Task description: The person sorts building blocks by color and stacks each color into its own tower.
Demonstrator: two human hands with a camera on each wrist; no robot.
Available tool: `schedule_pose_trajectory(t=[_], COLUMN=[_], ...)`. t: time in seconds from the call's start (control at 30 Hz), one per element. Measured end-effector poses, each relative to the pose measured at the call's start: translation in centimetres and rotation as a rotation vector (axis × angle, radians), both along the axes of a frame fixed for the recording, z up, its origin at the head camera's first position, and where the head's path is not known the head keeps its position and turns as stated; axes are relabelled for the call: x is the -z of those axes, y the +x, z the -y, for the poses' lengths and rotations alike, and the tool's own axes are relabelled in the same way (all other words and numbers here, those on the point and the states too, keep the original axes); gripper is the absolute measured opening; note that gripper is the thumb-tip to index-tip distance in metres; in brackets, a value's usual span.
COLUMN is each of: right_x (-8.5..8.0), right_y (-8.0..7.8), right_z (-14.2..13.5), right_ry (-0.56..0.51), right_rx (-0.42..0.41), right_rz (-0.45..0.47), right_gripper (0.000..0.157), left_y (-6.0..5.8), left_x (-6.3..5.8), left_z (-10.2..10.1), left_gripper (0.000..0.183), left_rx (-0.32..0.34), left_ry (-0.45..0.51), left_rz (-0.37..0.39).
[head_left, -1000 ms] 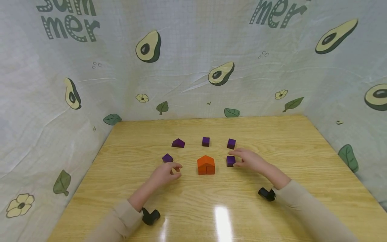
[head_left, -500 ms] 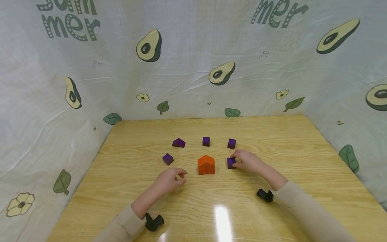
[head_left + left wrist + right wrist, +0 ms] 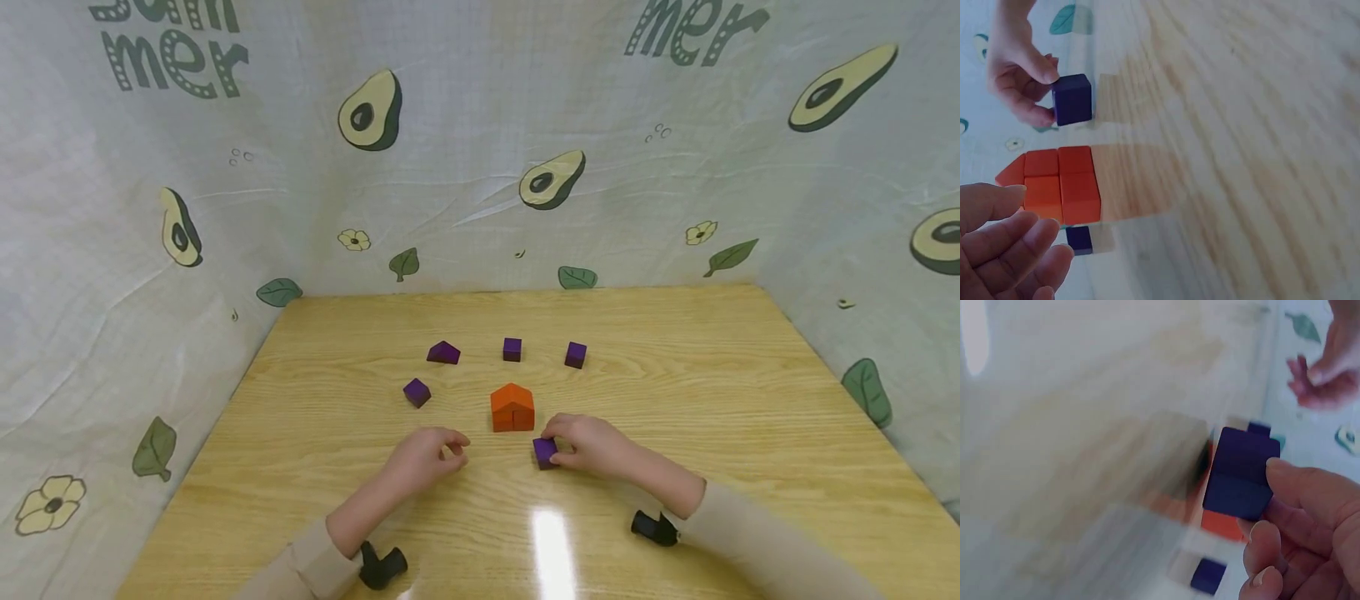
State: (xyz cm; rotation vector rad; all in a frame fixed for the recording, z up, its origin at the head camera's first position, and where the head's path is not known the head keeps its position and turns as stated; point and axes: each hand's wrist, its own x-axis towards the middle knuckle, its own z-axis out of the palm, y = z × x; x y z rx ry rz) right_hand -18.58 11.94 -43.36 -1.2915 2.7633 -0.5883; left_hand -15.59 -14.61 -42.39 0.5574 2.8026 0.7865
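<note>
My right hand point(image 3: 592, 446) pinches a purple cube point(image 3: 545, 453) between thumb and fingers, front right of an orange house-shaped stack of blocks point(image 3: 512, 408). That purple cube point(image 3: 1242, 472) fills the middle of the right wrist view and partly hides the stack. In the left wrist view, the orange stack point(image 3: 1079, 190) shows square blocks with a pointed one at its top. My left hand point(image 3: 427, 460) hovers left of the stack, fingers loosely bent, nothing in it. Seen close, the left hand point(image 3: 1007, 250) overlaps the stack's edge.
Behind the stack lie a purple wedge-like block point(image 3: 443, 353), a purple cube point(image 3: 512, 350) and another purple block point(image 3: 576, 355). To the left is a purple cube point(image 3: 417, 392) turned at an angle. A printed cloth point(image 3: 465, 208) hangs behind the wooden table point(image 3: 675, 333).
The right hand has gripped the purple cube right of the stack and brought it toward me and leftward. The left hand has drawn back slightly, away from the purple block at left.
</note>
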Motion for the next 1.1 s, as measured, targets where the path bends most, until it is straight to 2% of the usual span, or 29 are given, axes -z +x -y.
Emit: schedule_pose_trajectory(t=[0.2, 0.5, 0.63, 0.9, 0.97, 1.1], right_x=[-0.1, 0.6, 0.7, 0.4, -0.2, -2.0], right_y=[1.6, 2.3, 2.4, 2.4, 2.3, 1.3], right_z=[2.9, 5.8, 6.3, 6.1, 5.6, 3.9], right_ry=[0.048, 0.082, 0.091, 0.054, 0.055, 0.126], right_rx=[-0.036, -0.043, -0.039, -0.044, -0.044, -0.021], right_rz=[-0.034, -0.186, -0.218, -0.168, -0.133, -0.042], right_gripper=[0.023, 0.024, 0.025, 0.023, 0.021, 0.018], left_y=[0.4, 0.6, 0.6, 0.5, 0.4, 0.2], left_x=[0.4, 1.1, 1.6, 2.1, 2.0, 1.4], left_z=[-0.6, -1.1, -1.5, -2.4, -2.5, -2.2], left_gripper=[0.030, 0.040, 0.038, 0.031, 0.031, 0.032], left_rx=[0.019, 0.074, 0.082, 0.083, 0.087, 0.069], left_ry=[0.025, 0.011, -0.016, -0.080, -0.097, -0.127], left_rz=[0.019, -0.003, -0.003, -0.076, -0.083, -0.043])
